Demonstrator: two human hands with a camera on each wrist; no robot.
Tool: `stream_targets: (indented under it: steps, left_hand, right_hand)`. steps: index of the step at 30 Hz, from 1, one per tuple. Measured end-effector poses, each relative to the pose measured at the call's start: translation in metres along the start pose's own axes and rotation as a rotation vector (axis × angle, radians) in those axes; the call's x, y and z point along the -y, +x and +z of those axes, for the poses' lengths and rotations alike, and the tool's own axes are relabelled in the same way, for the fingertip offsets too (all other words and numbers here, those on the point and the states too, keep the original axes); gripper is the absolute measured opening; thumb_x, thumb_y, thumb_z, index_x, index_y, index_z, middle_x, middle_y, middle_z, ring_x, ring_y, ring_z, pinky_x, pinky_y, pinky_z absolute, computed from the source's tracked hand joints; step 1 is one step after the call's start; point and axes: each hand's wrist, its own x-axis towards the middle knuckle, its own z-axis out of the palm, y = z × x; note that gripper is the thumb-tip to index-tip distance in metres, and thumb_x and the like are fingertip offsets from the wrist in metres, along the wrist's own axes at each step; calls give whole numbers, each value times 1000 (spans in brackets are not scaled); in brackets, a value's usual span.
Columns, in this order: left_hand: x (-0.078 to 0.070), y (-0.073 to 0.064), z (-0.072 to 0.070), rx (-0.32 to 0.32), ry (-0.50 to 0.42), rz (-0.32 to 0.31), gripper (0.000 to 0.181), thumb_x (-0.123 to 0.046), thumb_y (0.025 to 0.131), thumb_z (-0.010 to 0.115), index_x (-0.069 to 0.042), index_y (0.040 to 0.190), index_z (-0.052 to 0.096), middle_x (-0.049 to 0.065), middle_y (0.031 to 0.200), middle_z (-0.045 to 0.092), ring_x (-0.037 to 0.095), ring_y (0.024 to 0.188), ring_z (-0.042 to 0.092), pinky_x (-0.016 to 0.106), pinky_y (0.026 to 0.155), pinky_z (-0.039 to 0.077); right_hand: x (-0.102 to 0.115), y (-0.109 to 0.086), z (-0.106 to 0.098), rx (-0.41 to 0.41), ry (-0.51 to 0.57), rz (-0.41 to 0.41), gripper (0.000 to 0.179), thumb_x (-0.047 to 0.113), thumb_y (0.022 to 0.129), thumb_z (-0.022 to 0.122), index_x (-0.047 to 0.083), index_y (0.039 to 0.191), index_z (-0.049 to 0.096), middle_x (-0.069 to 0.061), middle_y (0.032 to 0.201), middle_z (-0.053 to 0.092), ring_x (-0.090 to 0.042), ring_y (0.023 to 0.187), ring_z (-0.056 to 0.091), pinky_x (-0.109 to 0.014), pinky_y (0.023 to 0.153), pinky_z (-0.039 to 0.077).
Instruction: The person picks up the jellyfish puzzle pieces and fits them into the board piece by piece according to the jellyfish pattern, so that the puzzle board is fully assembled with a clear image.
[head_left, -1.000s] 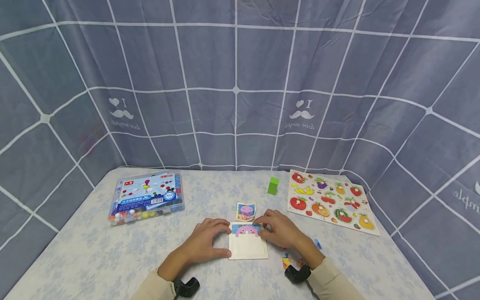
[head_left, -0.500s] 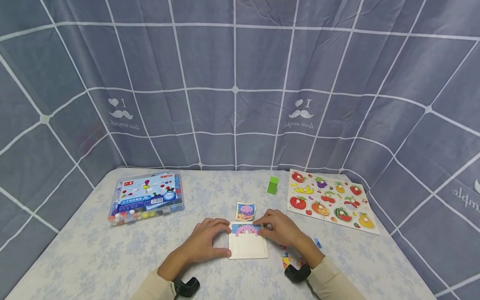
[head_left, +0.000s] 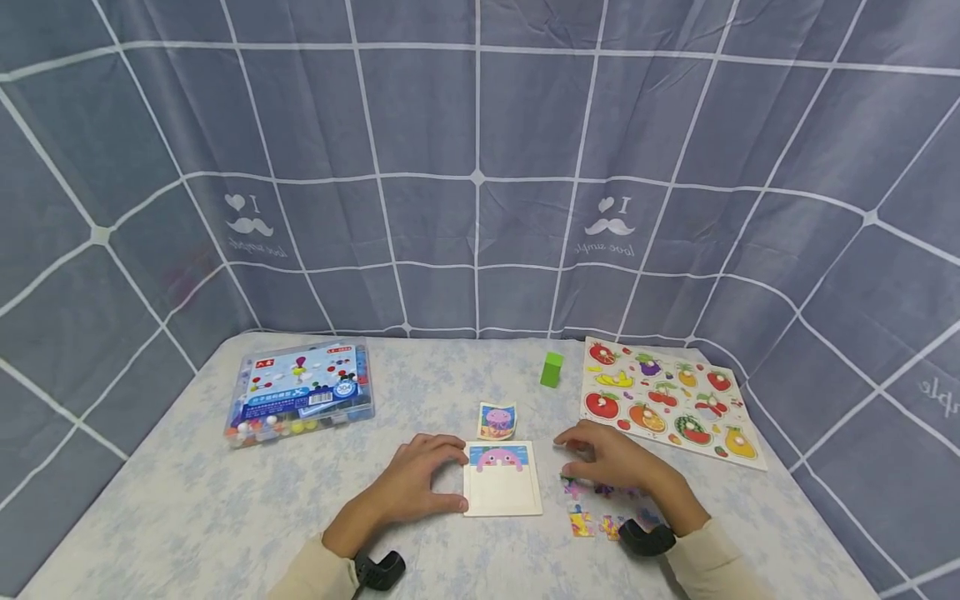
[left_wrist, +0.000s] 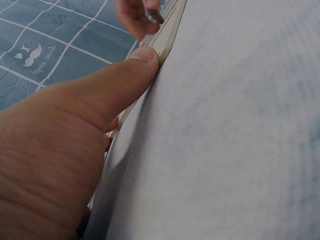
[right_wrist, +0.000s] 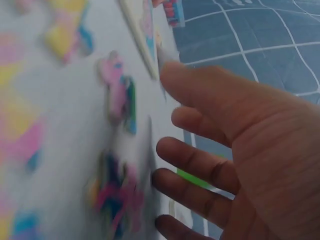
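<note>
A small square puzzle board (head_left: pixel 502 496) has a strip of picture with a pink smiling face (head_left: pixel 498 457) along its top; the part below is bare cream. My left hand (head_left: pixel 420 479) touches the board's left edge, thumb at the lower corner and fingers near the upper one. In the left wrist view, the thumb (left_wrist: pixel 112 87) lies against the board's edge. My right hand (head_left: pixel 618 458), holding nothing, hovers right of the board over loose jigsaw pieces (head_left: pixel 581 523), fingers loosely bent. The right wrist view shows a pink piece (right_wrist: pixel 115 90) beside that hand, blurred.
A small picture card (head_left: pixel 497 421) lies just beyond the board. Farther back are a green block (head_left: pixel 551 369), a fruit puzzle board (head_left: pixel 633 379) at right and a clear plastic box (head_left: pixel 300 392) of coloured balls at left. A grid-patterned curtain (head_left: pixel 435 225) surrounds the table.
My right hand has let go of the picture strip at the board's top and moved right, over the loose pieces. The left hand stays at the board's edge. The head view has shifted slightly.
</note>
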Motion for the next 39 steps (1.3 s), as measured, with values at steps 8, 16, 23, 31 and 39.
stream_targets:
  steps: [8,16,23,31,39]
  left_hand:
    - [0,0,-1,-4,1,-9,54,-55,80,80,-23,121,66,-4,140,56,24,126,46,51,93,36]
    - [1,0,-1,-2,5,-5,55,-56,80,80,-23,122,66,-4,140,56,24,126,46,51,93,36]
    - [-1,0,-2,-11,8,8,54,-54,80,81,-22,121,66,-3,140,56,25,126,47,51,92,36]
    - [2,0,0,-13,17,13,54,-55,80,80,-22,121,66,-3,139,56,25,125,47,50,91,37]
    - [1,1,1,-31,7,35,54,-54,80,81,-21,120,66,-2,138,57,25,123,48,51,91,37]
  right_hand:
    - [-6,-31,-3,-11,-32,-55,37,37,89,78,17,119,71,9,113,63,-12,104,57,-39,95,45]
    - [-9,-35,9,-88,-54,-79,24,35,92,77,23,112,74,11,104,59,-12,89,51,-30,75,41]
    - [-6,-32,13,-108,-97,-18,21,34,90,78,27,109,73,13,102,56,-12,87,47,-30,74,38]
    - [-6,-33,14,-110,-86,-41,24,23,92,76,26,116,73,12,102,56,-14,86,46,-31,73,38]
    - [-6,-33,16,-126,-129,-24,24,20,93,74,24,117,72,12,102,56,-12,88,47,-33,77,41]
